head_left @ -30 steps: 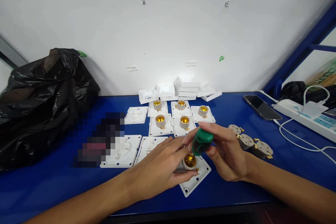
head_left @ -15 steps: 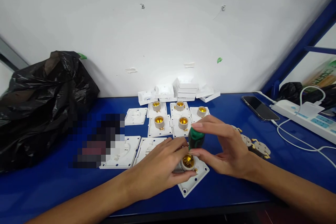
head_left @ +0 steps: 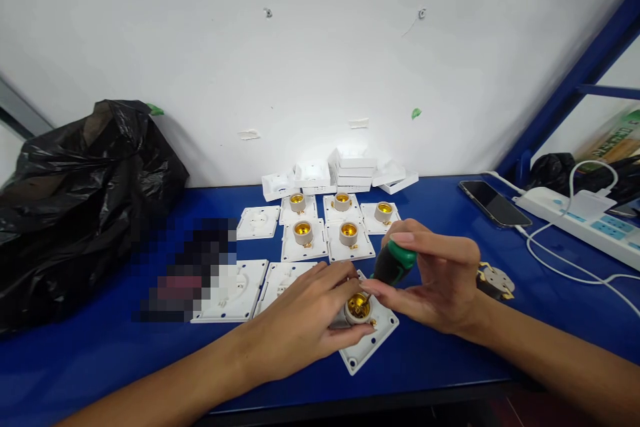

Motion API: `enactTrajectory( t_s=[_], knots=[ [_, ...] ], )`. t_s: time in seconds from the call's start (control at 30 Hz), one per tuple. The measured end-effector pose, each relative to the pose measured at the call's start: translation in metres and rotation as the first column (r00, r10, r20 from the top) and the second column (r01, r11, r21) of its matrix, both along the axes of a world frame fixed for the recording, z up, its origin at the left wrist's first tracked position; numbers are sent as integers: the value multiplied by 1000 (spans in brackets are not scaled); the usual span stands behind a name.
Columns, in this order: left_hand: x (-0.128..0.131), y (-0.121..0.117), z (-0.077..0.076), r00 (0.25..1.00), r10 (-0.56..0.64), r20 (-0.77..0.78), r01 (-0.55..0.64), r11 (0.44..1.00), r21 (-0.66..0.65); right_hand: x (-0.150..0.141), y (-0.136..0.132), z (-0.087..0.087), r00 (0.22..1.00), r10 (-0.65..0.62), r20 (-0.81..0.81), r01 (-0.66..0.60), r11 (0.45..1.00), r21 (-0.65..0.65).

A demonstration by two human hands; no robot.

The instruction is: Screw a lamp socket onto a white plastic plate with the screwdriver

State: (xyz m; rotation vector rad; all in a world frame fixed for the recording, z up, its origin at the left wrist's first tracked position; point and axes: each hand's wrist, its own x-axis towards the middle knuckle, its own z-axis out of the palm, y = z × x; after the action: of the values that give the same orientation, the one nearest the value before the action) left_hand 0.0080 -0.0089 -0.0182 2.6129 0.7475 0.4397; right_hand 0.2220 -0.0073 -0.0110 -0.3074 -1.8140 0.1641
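A green-handled screwdriver (head_left: 393, 263) tilts into a brass-lined lamp socket (head_left: 358, 307) on its white square plate (head_left: 373, 341).

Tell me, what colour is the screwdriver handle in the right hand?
Green with black, on the screwdriver gripped by the right hand; head view shows it.

The left hand (head_left: 305, 323) and the right hand (head_left: 435, 287) meet over one lamp holder plate (head_left: 370, 340), so nothing can pass between them. Behind them the finished lamp holders (head_left: 327, 227) stand close together and block the way to the wall. Bare white plates (head_left: 235, 290) lie just left of the left hand. The blue table (head_left: 90, 360) is bare at the near left, before the black bag (head_left: 75, 207). To the right, the cable (head_left: 570, 267) and the phone (head_left: 495, 203) narrow the way.
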Motion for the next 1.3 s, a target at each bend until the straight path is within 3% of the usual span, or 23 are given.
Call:
enactTrajectory(
  t_s=[0.13, 0.43, 0.67, 0.83, 0.93, 1.13, 1.23, 1.3],
  knots=[
    [0, 0, 2, 1000, 4, -7, -4, 1000, -21, -1, -1, 2, 1000, -27, 1, 27, 1000, 3],
    [1, 3, 5, 999, -32, 12, 33, 994, -100, -6, -7, 10, 959, 252, 128, -235, 963, -133],
    [0, 2, 7, 1000, -22, 19, 24, 994, -104, -1, -6, 9, 962, 264, 73, -248, 952, -182],
    [-2, 3, 2, 1000, -22, 19, 23, 998, -54, 5, -9, 18, 943, 311, 115, -246, 888, -388],
    [-2, 3, 1, 999, -31, 28, 32, 999, -34, 8, -8, 15, 954, 282, 105, -208, 870, -446],
    [-1, 0, 4, 1000, 13, -2, -13, 999, -42, 6, 2, -3, 997, 74, 28, -65, 967, -246],
    [0, 1, 4, 1000, 12, 1, -12, 999, -35, 4, 0, 2, 995, 72, 72, -60, 987, -148],
    [0, 2, 3, 999, -23, 24, 24, 999, -43, 2, -3, 8, 987, 76, 139, -53, 986, -157]
  ],
)
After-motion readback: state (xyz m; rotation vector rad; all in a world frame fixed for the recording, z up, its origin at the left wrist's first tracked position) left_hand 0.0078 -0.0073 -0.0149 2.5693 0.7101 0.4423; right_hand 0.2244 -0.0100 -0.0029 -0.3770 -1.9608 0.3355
